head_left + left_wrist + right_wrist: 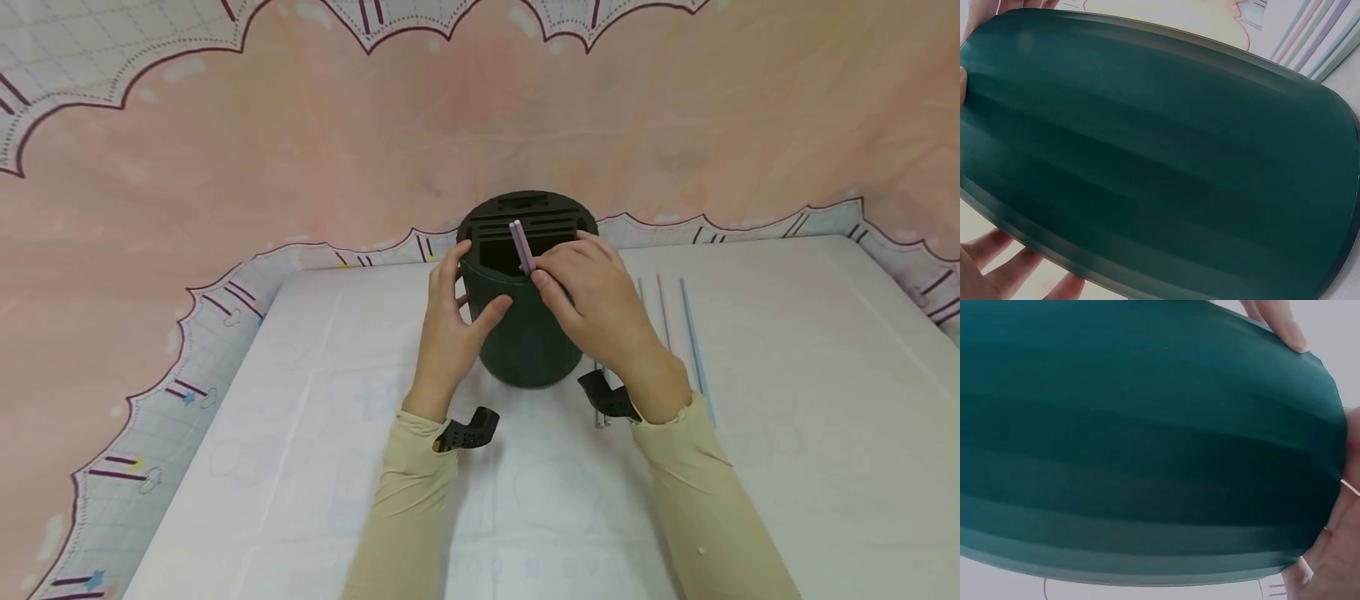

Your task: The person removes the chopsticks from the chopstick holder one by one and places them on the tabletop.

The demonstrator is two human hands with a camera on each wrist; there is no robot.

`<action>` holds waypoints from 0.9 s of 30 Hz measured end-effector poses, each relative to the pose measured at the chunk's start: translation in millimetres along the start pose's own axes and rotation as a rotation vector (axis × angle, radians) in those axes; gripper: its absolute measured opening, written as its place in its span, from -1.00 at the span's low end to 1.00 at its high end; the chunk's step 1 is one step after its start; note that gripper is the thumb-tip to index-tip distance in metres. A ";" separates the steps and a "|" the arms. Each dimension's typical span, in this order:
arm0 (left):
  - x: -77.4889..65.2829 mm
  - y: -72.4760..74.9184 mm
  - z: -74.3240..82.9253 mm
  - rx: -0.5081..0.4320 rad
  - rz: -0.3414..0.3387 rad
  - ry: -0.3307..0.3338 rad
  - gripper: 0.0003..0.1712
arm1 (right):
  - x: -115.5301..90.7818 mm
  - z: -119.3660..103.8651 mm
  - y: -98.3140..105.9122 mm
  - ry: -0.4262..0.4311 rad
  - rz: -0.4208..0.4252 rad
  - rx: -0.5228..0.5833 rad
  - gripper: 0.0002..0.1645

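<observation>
A dark green holder [528,333] with a slotted top stands upright on the table, tilted slightly in the head view. My left hand [447,333] grips its left side, thumb across the front and fingers around the far side near the rim. Between the thumb and fingers of my right hand [600,308] are two purple chopsticks [519,242], held over the wide front opening of the holder. Their lower ends are hidden by the fingers and the rim. Both wrist views are mostly filled by the holder's ribbed green wall [1160,150].
Right of the holder, several chopsticks lie on the white tabletop [315,467]: a blue one [693,333], a pink one [663,308] and green ones [600,421] partly covered by my right arm. A patterned peach cloth [375,150] rises behind the table.
</observation>
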State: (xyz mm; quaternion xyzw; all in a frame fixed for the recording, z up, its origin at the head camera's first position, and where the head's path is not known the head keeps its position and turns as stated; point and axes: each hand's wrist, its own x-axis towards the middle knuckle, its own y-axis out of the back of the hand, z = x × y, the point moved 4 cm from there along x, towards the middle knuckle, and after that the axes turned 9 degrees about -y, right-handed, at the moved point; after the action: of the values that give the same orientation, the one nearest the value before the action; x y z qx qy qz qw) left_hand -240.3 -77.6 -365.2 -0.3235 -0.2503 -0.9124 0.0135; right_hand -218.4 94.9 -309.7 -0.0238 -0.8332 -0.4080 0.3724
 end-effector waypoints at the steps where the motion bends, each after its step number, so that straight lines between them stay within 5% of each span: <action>1: 0.0 0.2 0.2 0.000 0.001 -0.001 -0.18 | 0.1 0.0 0.0 -0.002 0.000 -0.001 -0.74; 12: -0.6 1.6 -0.4 0.002 0.006 -0.005 -0.18 | 0.1 2.3 3.4 0.006 0.085 0.155 -0.80; 27: -2.3 -0.4 -0.9 0.012 -0.005 0.008 -0.18 | -6.4 -7.9 46.0 -0.152 0.316 0.641 -0.78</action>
State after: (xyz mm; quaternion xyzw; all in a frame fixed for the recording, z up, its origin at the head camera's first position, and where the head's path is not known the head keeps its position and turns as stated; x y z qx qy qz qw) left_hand -239.0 -77.9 -367.4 -0.3189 -0.2565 -0.9123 0.0141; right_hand -193.2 121.7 -280.2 -0.0644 -0.9301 -0.0607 0.3566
